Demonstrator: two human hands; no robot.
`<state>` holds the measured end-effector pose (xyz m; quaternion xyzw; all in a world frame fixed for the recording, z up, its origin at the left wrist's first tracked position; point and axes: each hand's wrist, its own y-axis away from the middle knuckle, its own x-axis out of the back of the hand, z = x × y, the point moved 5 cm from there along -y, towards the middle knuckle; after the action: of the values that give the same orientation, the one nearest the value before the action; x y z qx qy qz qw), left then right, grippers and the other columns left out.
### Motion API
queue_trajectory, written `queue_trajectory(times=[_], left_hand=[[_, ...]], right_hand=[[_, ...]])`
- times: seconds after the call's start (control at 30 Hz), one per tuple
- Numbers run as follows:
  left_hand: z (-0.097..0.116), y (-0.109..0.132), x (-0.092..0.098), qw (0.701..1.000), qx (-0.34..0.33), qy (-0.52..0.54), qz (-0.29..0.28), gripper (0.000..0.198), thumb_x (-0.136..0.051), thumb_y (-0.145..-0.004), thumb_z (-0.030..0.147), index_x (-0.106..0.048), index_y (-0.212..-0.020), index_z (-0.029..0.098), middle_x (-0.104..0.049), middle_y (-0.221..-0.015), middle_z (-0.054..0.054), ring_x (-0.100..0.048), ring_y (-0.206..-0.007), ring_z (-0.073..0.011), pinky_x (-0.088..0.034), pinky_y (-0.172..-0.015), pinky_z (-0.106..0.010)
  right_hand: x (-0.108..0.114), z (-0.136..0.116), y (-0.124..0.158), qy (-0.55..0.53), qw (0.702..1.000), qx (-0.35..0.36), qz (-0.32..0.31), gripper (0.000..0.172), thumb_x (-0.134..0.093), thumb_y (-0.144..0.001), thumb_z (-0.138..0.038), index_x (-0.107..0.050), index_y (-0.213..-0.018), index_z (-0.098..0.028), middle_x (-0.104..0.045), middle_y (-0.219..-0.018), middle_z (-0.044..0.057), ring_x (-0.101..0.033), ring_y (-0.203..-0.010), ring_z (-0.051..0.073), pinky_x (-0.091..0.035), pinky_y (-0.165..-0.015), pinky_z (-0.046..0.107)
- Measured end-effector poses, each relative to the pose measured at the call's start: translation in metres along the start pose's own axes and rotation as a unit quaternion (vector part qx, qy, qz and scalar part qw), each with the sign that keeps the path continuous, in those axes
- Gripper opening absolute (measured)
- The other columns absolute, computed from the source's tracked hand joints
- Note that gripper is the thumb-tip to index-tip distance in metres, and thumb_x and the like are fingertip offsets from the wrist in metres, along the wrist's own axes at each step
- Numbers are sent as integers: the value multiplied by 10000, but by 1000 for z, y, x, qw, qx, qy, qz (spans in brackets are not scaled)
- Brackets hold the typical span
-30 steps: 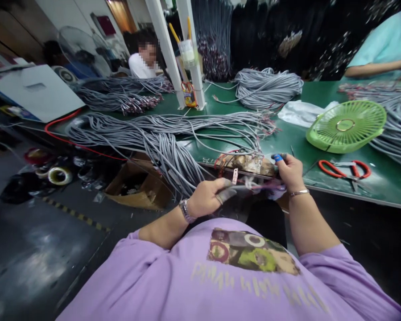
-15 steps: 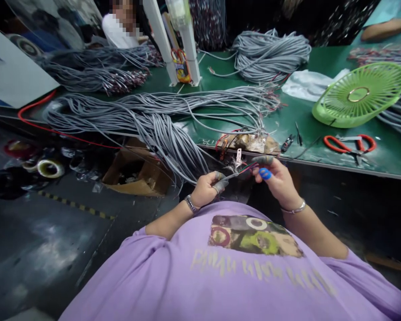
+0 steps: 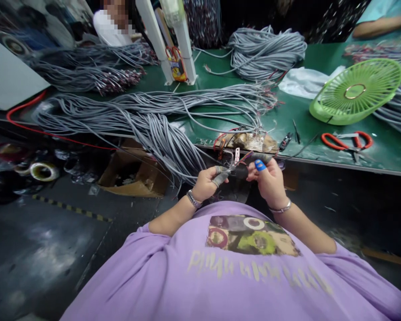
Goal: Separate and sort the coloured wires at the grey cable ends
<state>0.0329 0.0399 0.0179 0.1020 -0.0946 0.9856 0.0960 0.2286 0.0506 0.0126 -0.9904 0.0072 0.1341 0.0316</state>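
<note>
My left hand, with grey covers on its fingers, is closed around the end of a grey cable. Thin coloured wires fan out of that cable end toward the right. My right hand is just to the right, fingers pinched together close to the wires. One of its fingers wears a blue cover, another a grey one. What sits between its fingertips is too small to make out. Beyond both hands, at the bench edge, lies a worn block with a pale, holed strip in front.
Grey cable bundles lie across the green bench, one hanging over its edge. To the right are a green fan, orange-handled pliers and small cutters. A cardboard box stands below. Other people sit across the bench.
My right hand has moved slightly left and turned, its fingers coming off the spread of coloured wires, which now point more upward. My left hand keeps its grip on the cable.
</note>
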Motion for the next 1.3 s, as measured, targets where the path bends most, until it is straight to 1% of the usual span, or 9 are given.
queue_trajectory(times=[0.17, 0.43, 0.7, 0.8, 0.9, 0.97, 1.03, 1.17, 1.3], left_hand=[[-7, 4, 2, 992, -86, -96, -1, 229, -628, -865, 355, -733, -911, 157, -748, -855, -65, -663, -756, -147, -522, -752, -268], [-11, 6, 2, 983, -100, -151, 3, 292, -642, -847, 431, -743, -938, 172, -724, -802, -75, -647, -724, -168, -518, -729, -294], [-11, 5, -1, 985, -91, -146, -21, 257, -638, -847, 399, -719, -931, 171, -724, -843, -70, -652, -776, -166, -511, -758, -287], [-13, 2, -5, 995, -18, -64, -73, 294, -639, -847, 436, -679, -908, 151, -694, -769, -45, -615, -672, -127, -487, -659, -244], [-19, -1, -7, 989, 85, 56, -111, 422, -674, -782, 558, -604, -775, 142, -540, -529, 32, -446, -452, -67, -361, -472, -197], [-20, -2, -8, 979, 121, 121, -113, 481, -702, -731, 605, -556, -720, 146, -477, -478, 57, -372, -409, -46, -296, -430, -186], [-19, -3, -7, 977, 126, 146, -94, 494, -726, -705, 607, -545, -717, 147, -498, -494, 53, -384, -420, -43, -303, -435, -182], [-18, -3, -5, 984, 107, 134, -50, 475, -752, -693, 579, -581, -782, 145, -559, -549, 35, -465, -465, -58, -375, -478, -191], [-19, -1, -8, 988, 98, 105, -48, 464, -753, -698, 564, -609, -813, 139, -560, -567, 35, -480, -472, -62, -392, -480, -197]], right_hand=[[-20, 14, 13, 25, 984, -95, -151, 406, -767, -724, -532, -677, -890, -172, -706, -798, 42, -614, -602, 106, -557, -566, 254], [-28, 11, 6, 77, 983, -77, -147, 393, -763, -707, -562, -698, -770, -179, -640, -619, -3, -578, -545, 115, -533, -551, 269], [-25, 11, 0, 158, 975, -25, -156, 282, -731, -730, -451, -688, -792, -179, -675, -690, 14, -583, -602, 145, -514, -587, 291], [-26, -2, -1, 299, 935, 78, -172, 152, -625, -784, -324, -681, -800, -184, -697, -786, 48, -631, -727, 197, -520, -691, 328], [-29, -17, 0, 465, 845, 197, -173, 106, -611, -741, -207, -679, -819, -186, -711, -947, 97, -648, -873, 250, -502, -799, 362], [-30, -20, 0, 499, 817, 224, -183, 160, -605, -747, -185, -681, -887, -189, -709, -1049, 112, -650, -935, 263, -496, -839, 373], [-28, -18, -1, 472, 836, 203, -193, 165, -596, -785, -213, -671, -931, -190, -717, -1024, 107, -663, -894, 250, -510, -807, 365], [-28, 0, -1, 307, 916, 96, -239, 276, -629, -830, -361, -622, -1058, -206, -718, -916, 66, -674, -777, 217, -533, -714, 339], [-30, 9, 0, 289, 929, 72, -221, 289, -624, -841, -499, -619, -882, -212, -664, -773, 34, -598, -685, 187, -481, -635, 307]])
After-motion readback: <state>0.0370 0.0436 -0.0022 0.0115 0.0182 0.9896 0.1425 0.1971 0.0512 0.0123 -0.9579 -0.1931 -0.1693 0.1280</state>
